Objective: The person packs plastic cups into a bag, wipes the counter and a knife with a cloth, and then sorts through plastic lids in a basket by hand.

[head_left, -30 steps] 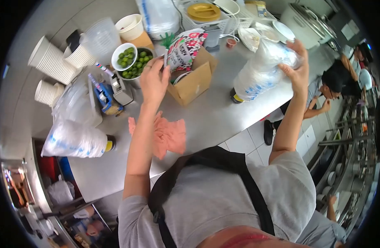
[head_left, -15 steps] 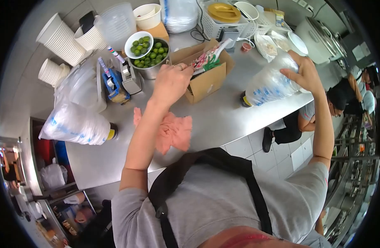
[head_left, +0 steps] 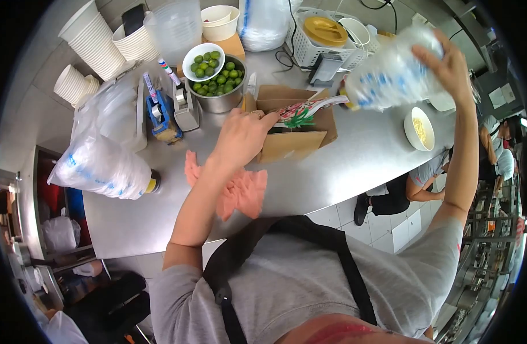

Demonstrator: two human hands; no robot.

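My left hand [head_left: 243, 135] has its fingers closed over the near-left edge of an open cardboard box [head_left: 295, 146]. Inside the box are printed packets [head_left: 303, 114] in red, white and green. On the right, my right hand [head_left: 447, 66] grips a bundle of clear plastic bags [head_left: 392, 71] with blue print, slightly blurred and raised over the far side of the table. A similar bundle [head_left: 102, 172] with a yellow-and-black end lies at the left. A crumpled pink cloth [head_left: 243, 192] sits below my left forearm.
Behind the box stands a metal pot of green limes [head_left: 217, 86], a white bowl of limes [head_left: 203, 63] resting on it. Tape dispensers [head_left: 186, 109], stacked paper cups [head_left: 97, 46] and a white basket [head_left: 298, 49] line the back. A bowl of yellow shreds [head_left: 418, 129] stands right. A person [head_left: 415, 186] sits beyond the table.
My right hand has lifted the bag bundle up and away from the table's right side, uncovering the bowl of yellow shreds. The box has turned and shifted right under my left hand.
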